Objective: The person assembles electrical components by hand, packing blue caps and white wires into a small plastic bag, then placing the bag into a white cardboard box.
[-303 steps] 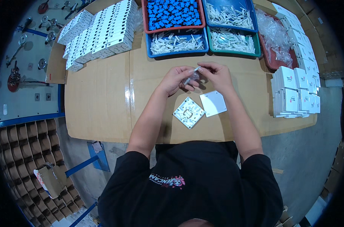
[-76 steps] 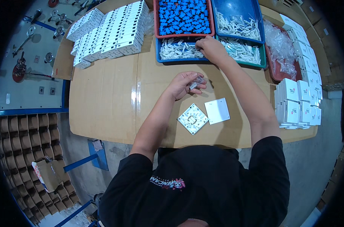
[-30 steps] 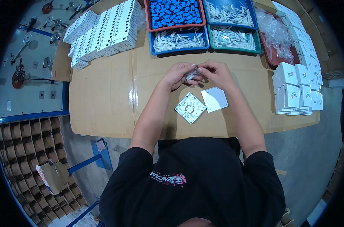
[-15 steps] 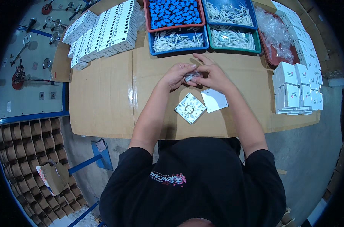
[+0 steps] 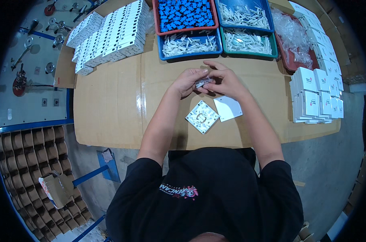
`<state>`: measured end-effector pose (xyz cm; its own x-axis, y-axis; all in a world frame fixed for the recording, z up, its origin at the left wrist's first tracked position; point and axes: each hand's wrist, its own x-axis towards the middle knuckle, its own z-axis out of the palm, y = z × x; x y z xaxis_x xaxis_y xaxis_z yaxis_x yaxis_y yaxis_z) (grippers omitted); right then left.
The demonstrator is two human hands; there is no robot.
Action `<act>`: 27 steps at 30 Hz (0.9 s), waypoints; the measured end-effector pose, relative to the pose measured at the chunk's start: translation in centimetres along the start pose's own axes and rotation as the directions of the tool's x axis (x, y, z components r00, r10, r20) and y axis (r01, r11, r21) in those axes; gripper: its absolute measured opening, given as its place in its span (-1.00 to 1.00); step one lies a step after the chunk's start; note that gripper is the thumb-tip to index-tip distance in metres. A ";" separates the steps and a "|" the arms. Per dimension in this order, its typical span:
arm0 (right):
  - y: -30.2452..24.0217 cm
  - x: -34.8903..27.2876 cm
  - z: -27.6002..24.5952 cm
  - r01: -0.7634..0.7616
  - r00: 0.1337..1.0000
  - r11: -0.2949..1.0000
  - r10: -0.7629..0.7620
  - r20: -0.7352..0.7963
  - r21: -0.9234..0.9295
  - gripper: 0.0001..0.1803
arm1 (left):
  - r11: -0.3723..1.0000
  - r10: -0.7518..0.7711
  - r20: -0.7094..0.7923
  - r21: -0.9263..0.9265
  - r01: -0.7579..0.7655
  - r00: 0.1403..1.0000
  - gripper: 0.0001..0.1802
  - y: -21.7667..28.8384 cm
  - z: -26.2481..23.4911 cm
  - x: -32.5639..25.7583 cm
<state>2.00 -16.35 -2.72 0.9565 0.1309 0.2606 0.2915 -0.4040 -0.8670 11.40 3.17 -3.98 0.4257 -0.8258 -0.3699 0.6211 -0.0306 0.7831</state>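
Note:
Over the middle of the cardboard-covered table, my left hand (image 5: 187, 82) and my right hand (image 5: 228, 83) meet around a small clear plastic bag (image 5: 201, 83). White pieces show through it. Both thumbs and some fingers pinch the bag; my right index finger reaches out past it. Just below the hands lies a square white casing (image 5: 202, 117), turned like a diamond, with small parts and a ring-like shape inside. Beside it on the right, partly beneath my right wrist, a plain white square cover (image 5: 228, 108) lies flat.
Beyond my hands stand a red tray of blue parts (image 5: 155, 16), blue trays (image 5: 162, 55) and a green tray (image 5: 247, 55) of white sticks. Plastic bags (image 5: 291, 34) fill a red tray at right. White boxes are stacked left (image 5: 110, 38) and right (image 5: 310, 103).
Both hands stay in nearly the same place, still around the bag. My right fingers have shifted slightly, the outstretched finger a little lower.

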 end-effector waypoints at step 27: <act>4.7 14.2 -3.0 0.108 0.989 0.696 0.000 0.150 -0.710 -0.77 | 0.984 0.037 0.010 -0.174 -0.034 0.999 -0.53 -0.4 -0.9 0.0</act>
<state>17.01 -19.08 -1.83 0.9443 0.2656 0.1942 0.3121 -0.9098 -0.2735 11.78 3.69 -4.78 0.4419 -0.8317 -0.3361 0.7113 0.0965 0.6963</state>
